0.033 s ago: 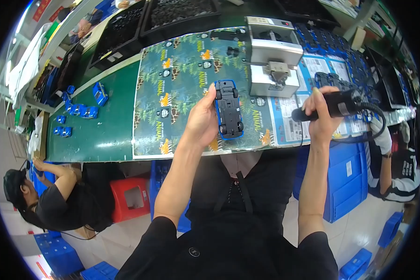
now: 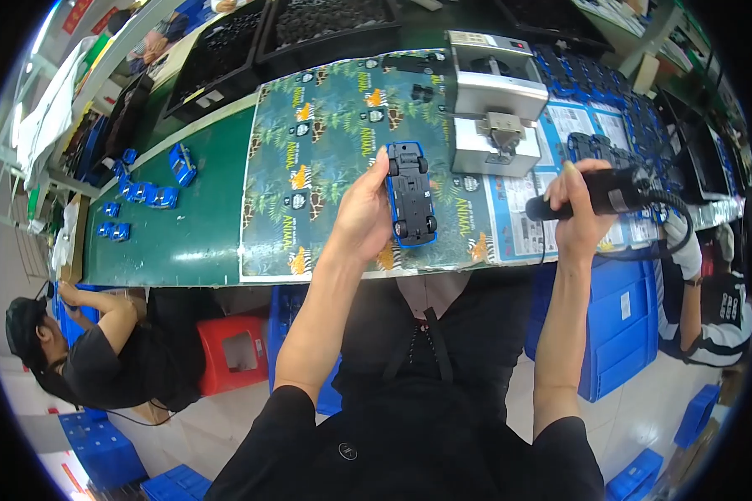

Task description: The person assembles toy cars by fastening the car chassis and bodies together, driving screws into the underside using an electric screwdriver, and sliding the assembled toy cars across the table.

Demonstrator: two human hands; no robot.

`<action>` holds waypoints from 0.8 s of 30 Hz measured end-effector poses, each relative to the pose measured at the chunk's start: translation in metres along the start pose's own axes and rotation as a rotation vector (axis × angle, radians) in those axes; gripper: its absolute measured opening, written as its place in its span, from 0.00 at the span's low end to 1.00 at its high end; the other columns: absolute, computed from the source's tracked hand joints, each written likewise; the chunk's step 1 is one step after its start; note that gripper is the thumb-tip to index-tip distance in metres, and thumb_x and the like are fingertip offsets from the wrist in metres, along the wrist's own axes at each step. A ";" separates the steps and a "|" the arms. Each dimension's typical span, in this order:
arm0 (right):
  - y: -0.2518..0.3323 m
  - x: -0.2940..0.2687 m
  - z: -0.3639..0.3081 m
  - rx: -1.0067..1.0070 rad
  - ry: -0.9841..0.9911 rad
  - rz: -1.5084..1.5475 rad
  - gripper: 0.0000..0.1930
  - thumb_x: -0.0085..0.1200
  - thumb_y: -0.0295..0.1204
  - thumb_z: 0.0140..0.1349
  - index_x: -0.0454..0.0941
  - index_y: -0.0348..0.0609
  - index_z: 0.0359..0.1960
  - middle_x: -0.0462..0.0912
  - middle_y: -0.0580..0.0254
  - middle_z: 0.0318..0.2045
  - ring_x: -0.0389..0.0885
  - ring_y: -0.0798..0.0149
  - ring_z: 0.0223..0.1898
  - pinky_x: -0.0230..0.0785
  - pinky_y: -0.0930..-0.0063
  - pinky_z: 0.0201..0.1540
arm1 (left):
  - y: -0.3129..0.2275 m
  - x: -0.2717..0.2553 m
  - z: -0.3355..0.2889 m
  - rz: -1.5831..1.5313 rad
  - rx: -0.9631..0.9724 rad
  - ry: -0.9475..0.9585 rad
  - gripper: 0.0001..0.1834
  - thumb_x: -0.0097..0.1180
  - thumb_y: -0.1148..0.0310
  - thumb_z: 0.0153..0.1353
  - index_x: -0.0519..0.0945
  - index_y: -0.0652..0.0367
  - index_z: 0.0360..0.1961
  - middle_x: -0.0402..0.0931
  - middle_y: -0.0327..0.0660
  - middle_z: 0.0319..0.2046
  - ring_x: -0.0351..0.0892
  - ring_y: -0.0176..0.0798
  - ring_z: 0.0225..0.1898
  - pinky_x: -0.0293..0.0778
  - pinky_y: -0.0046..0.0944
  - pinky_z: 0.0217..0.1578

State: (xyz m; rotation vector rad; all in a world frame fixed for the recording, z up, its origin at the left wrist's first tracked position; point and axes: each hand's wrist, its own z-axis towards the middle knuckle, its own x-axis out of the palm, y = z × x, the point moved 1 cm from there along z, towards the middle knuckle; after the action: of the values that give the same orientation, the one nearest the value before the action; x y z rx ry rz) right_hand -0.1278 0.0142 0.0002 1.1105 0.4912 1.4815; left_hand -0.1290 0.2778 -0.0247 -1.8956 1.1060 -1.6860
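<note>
My left hand point(image 2: 364, 210) is closed around the edge of a blue toy car point(image 2: 411, 197), held upside down so its black underside and wheels face up. The car is over the patterned sheet on the bench. My right hand point(image 2: 578, 219) is wrapped round a black corded electric screwdriver point(image 2: 617, 190), which lies across the fist, with its cable looping off to the right. Between the two hands, farther back, stands a silver metal machine point(image 2: 495, 144). Small black parts point(image 2: 423, 93) lie on the sheet to its left.
Several blue toy cars point(image 2: 149, 195) sit on the green bench top point(image 2: 192, 250) at left. More car bodies point(image 2: 589, 79) are lined up at back right. Black trays point(image 2: 326, 29) stand behind. Co-workers sit at both sides, near a red stool point(image 2: 217, 359) and a blue crate point(image 2: 618, 326).
</note>
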 end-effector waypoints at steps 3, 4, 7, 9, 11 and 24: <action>-0.001 0.003 -0.001 -0.001 0.003 -0.016 0.10 0.62 0.21 0.59 0.72 0.38 0.36 0.73 0.65 0.17 0.72 0.71 0.17 0.68 0.77 0.25 | -0.003 -0.013 0.006 -0.047 0.028 -0.017 0.23 0.42 0.51 0.74 0.76 0.61 0.51 0.79 0.40 0.40 0.79 0.34 0.38 0.78 0.40 0.42; -0.001 0.004 -0.001 0.000 -0.002 -0.020 0.10 0.62 0.21 0.59 0.72 0.38 0.36 0.73 0.64 0.17 0.72 0.71 0.17 0.67 0.77 0.25 | -0.004 -0.017 0.007 0.000 0.053 -0.026 0.23 0.43 0.52 0.74 0.75 0.61 0.52 0.79 0.42 0.43 0.79 0.36 0.41 0.78 0.41 0.43; -0.003 0.004 -0.001 -0.018 0.009 -0.017 0.10 0.63 0.22 0.59 0.71 0.38 0.37 0.73 0.64 0.17 0.72 0.71 0.17 0.67 0.77 0.25 | -0.006 -0.014 0.003 0.072 0.096 -0.060 0.21 0.46 0.54 0.73 0.76 0.61 0.53 0.79 0.42 0.44 0.79 0.36 0.43 0.78 0.40 0.44; -0.003 0.005 -0.002 -0.018 0.012 -0.025 0.10 0.63 0.22 0.59 0.71 0.38 0.37 0.73 0.64 0.17 0.72 0.71 0.17 0.67 0.77 0.25 | -0.005 -0.014 0.003 0.094 0.115 -0.085 0.21 0.49 0.54 0.72 0.76 0.61 0.52 0.80 0.40 0.43 0.79 0.34 0.41 0.78 0.38 0.43; -0.003 0.007 -0.002 -0.016 0.017 -0.033 0.10 0.63 0.22 0.59 0.71 0.38 0.37 0.73 0.64 0.17 0.72 0.71 0.17 0.66 0.77 0.25 | -0.001 -0.021 0.006 0.201 0.179 -0.079 0.21 0.55 0.56 0.69 0.75 0.62 0.53 0.80 0.38 0.41 0.79 0.29 0.38 0.77 0.34 0.41; -0.003 0.005 -0.005 -0.024 -0.013 -0.032 0.10 0.63 0.22 0.59 0.72 0.37 0.36 0.74 0.63 0.19 0.72 0.71 0.17 0.67 0.77 0.24 | 0.006 0.010 -0.018 1.643 0.599 -0.109 0.35 0.73 0.46 0.44 0.80 0.62 0.47 0.81 0.48 0.41 0.80 0.55 0.43 0.75 0.47 0.44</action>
State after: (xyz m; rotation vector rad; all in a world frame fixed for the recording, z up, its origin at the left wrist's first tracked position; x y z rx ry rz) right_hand -0.1298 0.0212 -0.0028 1.0883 0.4788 1.4477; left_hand -0.1484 0.2704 -0.0183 -0.2791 1.2478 -0.7009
